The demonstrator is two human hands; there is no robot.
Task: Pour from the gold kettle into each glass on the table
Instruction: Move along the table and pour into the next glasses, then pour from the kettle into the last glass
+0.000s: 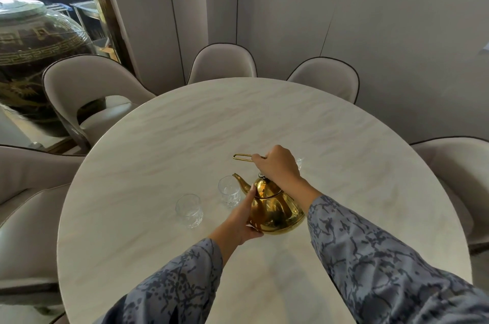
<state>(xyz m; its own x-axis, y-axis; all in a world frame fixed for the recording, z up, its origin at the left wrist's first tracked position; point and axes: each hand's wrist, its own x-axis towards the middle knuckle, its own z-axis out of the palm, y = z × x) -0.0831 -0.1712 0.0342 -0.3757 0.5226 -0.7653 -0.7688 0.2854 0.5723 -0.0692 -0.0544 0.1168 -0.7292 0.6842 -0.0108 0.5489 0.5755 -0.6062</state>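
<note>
The gold kettle (pixel 275 210) stands near the middle of the round marble table (pixel 264 117), its spout pointing left. My right hand (pixel 277 165) grips the wire handle above the lid. My left hand (pixel 243 217) rests flat against the kettle's left side. Two clear glasses stand to its left: one (pixel 229 191) just under the spout, another (pixel 189 210) further left. A third glass (pixel 299 162) peeks out behind my right hand, mostly hidden.
Several beige padded chairs (pixel 87 90) ring the table. A large dark ornamental jar (pixel 31 59) stands at the far left beside a window. Grey wall panels (pixel 291 6) close the back.
</note>
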